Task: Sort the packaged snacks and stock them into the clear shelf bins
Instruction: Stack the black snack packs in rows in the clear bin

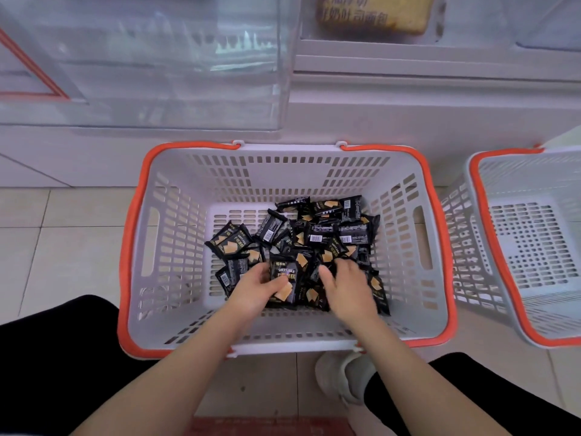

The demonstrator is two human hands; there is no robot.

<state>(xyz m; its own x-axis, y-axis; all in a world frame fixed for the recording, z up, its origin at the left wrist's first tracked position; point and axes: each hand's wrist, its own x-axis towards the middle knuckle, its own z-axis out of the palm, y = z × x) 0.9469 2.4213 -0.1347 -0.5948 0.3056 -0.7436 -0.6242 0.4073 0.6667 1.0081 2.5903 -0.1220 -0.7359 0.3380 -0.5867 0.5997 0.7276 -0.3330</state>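
A white shopping basket (176, 234) with orange handles stands on the floor in front of me. Several black snack packets (317, 237) with gold print lie piled in its bottom. My left hand (256, 289) grips a black packet marked DRYCAKE (284, 272), thumb on its front. My right hand (345, 286) reaches into the pile beside it, fingers curled over packets near the basket's front. A clear shelf bin (141, 73) sits above and behind the basket at the upper left.
A second white basket (531, 243) with orange rim stands to the right, nothing in it. A shelf compartment at the top holds a yellow bread package (374, 14). My knees in black trousers and a white shoe (342, 377) are at the bottom.
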